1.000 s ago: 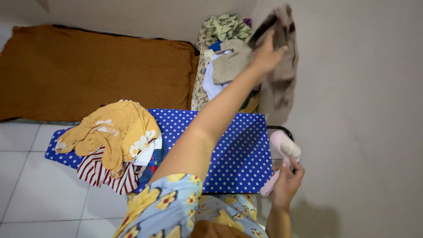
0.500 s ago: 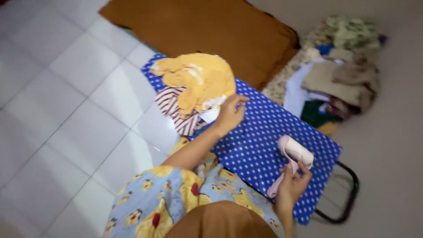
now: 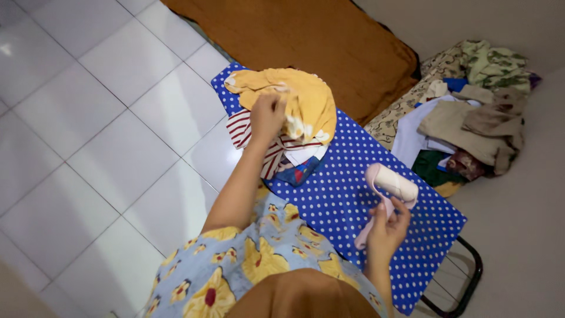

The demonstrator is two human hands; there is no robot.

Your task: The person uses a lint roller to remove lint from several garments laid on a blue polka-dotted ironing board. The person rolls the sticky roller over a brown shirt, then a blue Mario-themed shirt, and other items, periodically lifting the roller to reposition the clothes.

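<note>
Noting left hand (image 3: 268, 115) closed on the yellow garment (image 3: 300, 103) at upper centre of frame; I see right hand (image 3: 385, 227) gripping the pink lint roller (image 3: 391, 185), lower right, handle toward me.

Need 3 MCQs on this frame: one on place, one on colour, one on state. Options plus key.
1. Where is the left hand?
A. on the clothes heaped on the board
B. on the floor tiles
C. on the brown mat

2. The ironing board cover is:
A. plain green
B. blue with white dots
C. red striped

3. The right hand:
A. is empty
B. lies flat on the board
C. grips a pink lint roller

Key: A, fingers are on the yellow garment; B, dotted blue cloth shows; C, fingers wrap its handle.
</note>
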